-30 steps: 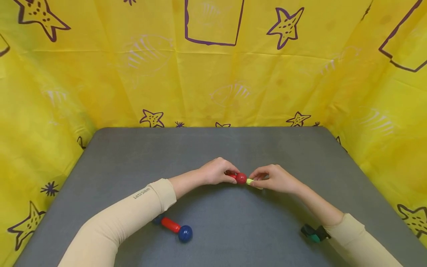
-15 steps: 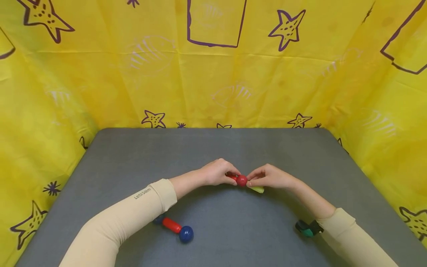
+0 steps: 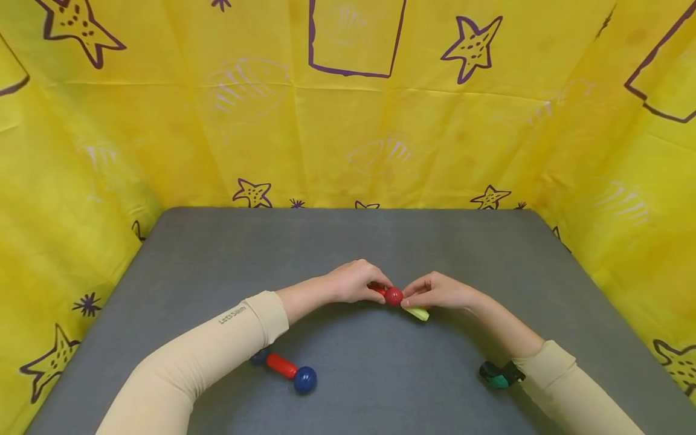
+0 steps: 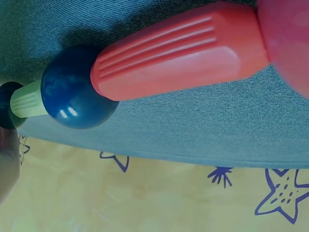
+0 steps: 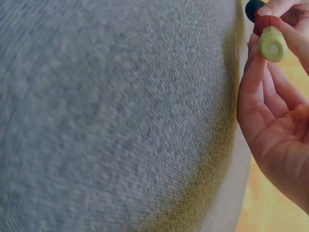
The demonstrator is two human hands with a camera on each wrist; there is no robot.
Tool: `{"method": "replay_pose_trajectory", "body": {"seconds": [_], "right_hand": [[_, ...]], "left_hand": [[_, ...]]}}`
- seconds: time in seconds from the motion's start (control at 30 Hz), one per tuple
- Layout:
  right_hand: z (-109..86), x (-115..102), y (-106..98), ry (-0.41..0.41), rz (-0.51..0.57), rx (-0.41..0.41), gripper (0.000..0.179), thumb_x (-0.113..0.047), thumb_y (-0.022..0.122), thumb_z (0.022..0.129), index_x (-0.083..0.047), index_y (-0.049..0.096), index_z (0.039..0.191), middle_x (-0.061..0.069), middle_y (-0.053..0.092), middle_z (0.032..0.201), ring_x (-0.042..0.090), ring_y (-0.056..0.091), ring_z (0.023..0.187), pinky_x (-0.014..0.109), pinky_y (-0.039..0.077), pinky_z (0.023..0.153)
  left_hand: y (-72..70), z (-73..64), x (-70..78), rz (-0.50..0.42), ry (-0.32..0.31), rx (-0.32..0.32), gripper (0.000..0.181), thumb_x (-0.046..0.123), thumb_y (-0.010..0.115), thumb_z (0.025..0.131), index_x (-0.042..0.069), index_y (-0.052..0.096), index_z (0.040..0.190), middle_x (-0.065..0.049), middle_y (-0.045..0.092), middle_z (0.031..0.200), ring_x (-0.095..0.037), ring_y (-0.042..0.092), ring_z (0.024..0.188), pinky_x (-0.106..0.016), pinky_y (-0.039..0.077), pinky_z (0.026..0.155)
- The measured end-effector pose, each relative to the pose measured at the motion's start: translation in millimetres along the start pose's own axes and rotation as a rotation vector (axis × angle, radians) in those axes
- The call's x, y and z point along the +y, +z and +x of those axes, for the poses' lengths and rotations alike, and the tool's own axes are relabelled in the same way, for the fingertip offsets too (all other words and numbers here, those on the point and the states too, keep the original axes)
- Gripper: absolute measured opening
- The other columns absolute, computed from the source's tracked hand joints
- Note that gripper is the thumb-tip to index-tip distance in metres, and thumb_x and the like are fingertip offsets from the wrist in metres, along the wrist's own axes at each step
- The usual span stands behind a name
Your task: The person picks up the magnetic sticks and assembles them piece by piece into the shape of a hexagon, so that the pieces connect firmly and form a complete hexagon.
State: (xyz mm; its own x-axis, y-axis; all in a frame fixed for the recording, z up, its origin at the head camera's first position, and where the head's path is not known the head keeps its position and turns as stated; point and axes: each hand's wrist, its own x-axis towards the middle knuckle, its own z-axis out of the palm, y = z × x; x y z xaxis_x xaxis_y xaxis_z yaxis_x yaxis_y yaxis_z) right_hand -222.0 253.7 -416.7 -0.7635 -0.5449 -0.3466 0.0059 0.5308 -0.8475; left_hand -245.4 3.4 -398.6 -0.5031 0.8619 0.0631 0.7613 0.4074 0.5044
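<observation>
My left hand (image 3: 353, 281) holds a red magnetic rod (image 3: 378, 291), mostly hidden by its fingers. A red ball (image 3: 394, 296) sits at that rod's right end. My right hand (image 3: 444, 291) pinches a yellow-green magnetic rod (image 3: 418, 313) close to the ball. Its free end, with a pale round disc, faces the camera in the right wrist view, where a dark blue ball (image 5: 253, 10) shows beyond the red one. In the left wrist view, a red rod (image 4: 178, 53) joins a blue ball (image 4: 77, 87), followed by a pale rod (image 4: 29, 99) and a dark ball (image 4: 7, 104).
Under my left forearm, a red rod (image 3: 281, 365) with a blue ball (image 3: 305, 380) lies on the grey table (image 3: 348, 235); the arm partly covers its other ball. A black and green piece (image 3: 497, 375) lies beside my right sleeve. Yellow patterned cloth (image 3: 337, 133) surrounds the table.
My right hand has shifted left along the yellow-green rod, up to the red ball; more of the rod shows below the thumb. My left hand has barely moved.
</observation>
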Motion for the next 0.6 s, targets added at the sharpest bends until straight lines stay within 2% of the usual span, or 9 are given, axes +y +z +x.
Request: {"method": "replay_pose_trajectory", "body": {"seconds": [0.2,0.4,0.6], "right_hand": [[0.1,1.0,2.6,0.027,0.049,0.015,0.029,-0.027,0.072,0.089,-0.006,0.074,0.109,0.003,0.068,0.084,0.018,0.056,0.077,0.028,0.045,0.067],[1.3,1.2,7.4,0.033,0.080,0.035,0.030,-0.027,0.073,0.088,-0.005,0.073,0.108,0.002,0.067,0.084,0.017,0.056,0.076,0.027,0.045,0.066],[0.6,1.0,9.5,0.018,0.103,0.040,0.030,-0.026,0.073,0.089,-0.004,0.072,0.109,0.002,0.069,0.088,0.015,0.057,0.079,0.026,0.045,0.068]], "left_hand": [[-0.7,-1.7,-1.3,0.006,-0.018,0.005,0.029,0.023,0.076,0.086,0.012,0.073,0.113,0.001,0.071,0.099,-0.009,0.059,0.081,-0.019,0.047,0.073],[0.1,-2.9,-3.0,0.016,-0.016,0.001,0.028,0.022,0.075,0.087,0.011,0.073,0.112,0.001,0.071,0.098,-0.009,0.059,0.079,-0.019,0.048,0.073],[-1.9,-7.0,-4.1,0.033,-0.033,0.007,0.030,0.024,0.074,0.088,0.012,0.072,0.115,0.000,0.071,0.104,-0.011,0.063,0.088,-0.021,0.049,0.079]]}}
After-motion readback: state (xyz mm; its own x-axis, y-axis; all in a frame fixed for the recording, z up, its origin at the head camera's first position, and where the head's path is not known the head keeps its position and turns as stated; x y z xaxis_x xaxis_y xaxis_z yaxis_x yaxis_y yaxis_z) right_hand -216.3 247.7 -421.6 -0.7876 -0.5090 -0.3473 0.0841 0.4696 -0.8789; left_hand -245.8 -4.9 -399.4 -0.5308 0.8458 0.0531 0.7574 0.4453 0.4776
